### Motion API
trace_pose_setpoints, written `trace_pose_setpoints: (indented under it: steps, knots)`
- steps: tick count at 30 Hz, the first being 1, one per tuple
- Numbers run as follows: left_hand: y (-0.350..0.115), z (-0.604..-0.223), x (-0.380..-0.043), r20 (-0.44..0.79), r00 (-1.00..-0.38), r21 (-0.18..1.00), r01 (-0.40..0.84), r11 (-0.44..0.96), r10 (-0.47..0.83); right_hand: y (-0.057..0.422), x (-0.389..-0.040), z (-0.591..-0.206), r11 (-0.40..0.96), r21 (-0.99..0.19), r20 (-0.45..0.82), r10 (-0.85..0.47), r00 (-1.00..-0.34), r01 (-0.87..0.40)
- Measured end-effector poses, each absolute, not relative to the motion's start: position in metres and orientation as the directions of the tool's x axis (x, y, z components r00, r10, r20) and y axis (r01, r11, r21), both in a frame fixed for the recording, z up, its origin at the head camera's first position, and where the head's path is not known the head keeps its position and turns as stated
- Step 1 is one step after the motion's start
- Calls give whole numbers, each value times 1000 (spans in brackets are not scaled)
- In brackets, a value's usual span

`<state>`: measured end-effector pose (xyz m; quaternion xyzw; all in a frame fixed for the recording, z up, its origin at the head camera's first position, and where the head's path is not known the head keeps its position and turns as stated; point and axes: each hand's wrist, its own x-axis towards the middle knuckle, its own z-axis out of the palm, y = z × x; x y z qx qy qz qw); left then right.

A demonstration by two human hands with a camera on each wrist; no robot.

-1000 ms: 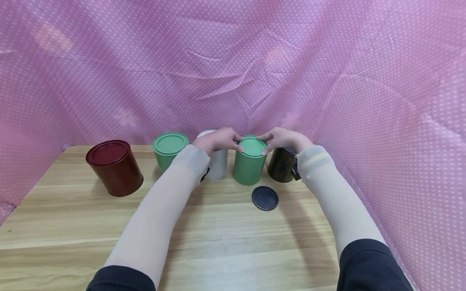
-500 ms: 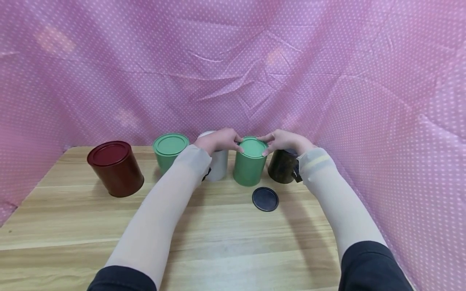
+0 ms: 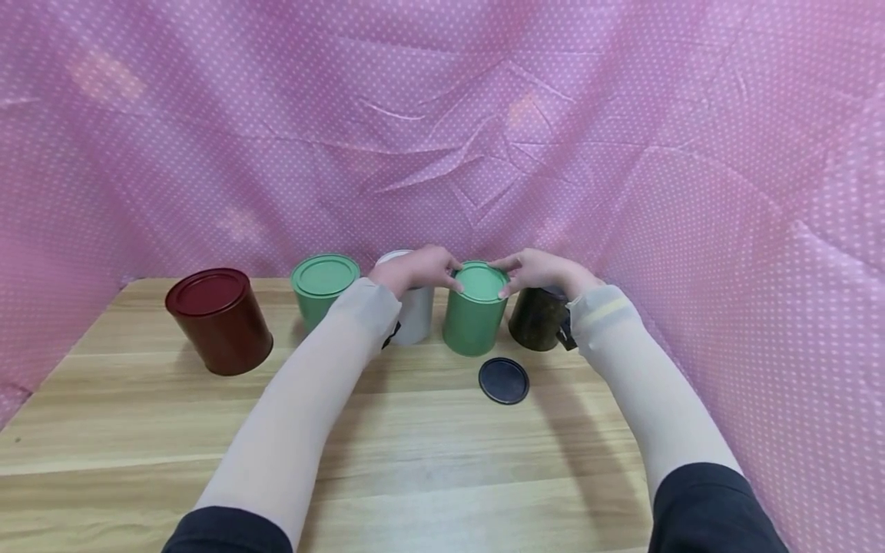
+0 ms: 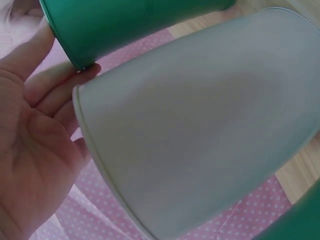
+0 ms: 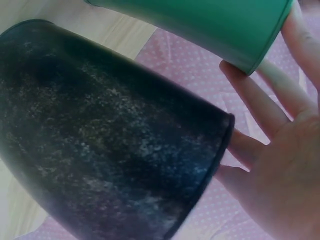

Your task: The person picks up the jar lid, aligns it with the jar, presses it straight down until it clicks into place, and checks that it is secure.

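A green can (image 3: 473, 326) with a green lid (image 3: 482, 282) stands upright at the back of the table. My left hand (image 3: 419, 269) holds its top rim from the left, thumb at the near side and fingers behind. From the right, my right hand (image 3: 542, 270) grips the same rim in a mirrored way. Under my left hand stands a white can (image 4: 190, 135), its top partly hidden in the head view. Below my right hand is a dark mottled can (image 5: 110, 130). A round black lid (image 3: 504, 381) lies flat in front of the green can.
Farther left stand a second green can (image 3: 322, 278), partly hidden by my left arm, and a dark red can (image 3: 228, 334), both lidded. Pink dotted cloth (image 3: 442, 153) hangs close behind the cans and along the right side of the wooden table (image 3: 429, 461).
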<state>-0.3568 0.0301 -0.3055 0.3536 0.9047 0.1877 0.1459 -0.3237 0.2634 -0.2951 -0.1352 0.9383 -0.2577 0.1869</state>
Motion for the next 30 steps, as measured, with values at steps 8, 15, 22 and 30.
trace_pose_setpoints:
  steps: [8, 15, 22, 30]
  knots:
    - [29, -304, -349, -93, -740, 405, 584, 704, 667, 259, -316, -296, 847, -488, -191, -340, -921, -212]
    - [26, -311, -343, -17, -735, 431, 606, 668, 678, 258, -303, -298, 834, -483, -117, -363, -925, -266]
    - [21, -320, -332, 93, -758, 428, 616, 662, 646, 265, -287, -299, 835, -441, -36, -383, -923, -329]
    - [21, -329, -304, 189, -738, 336, 668, 663, 648, 279, -264, -315, 809, -425, 61, -422, -905, -406]
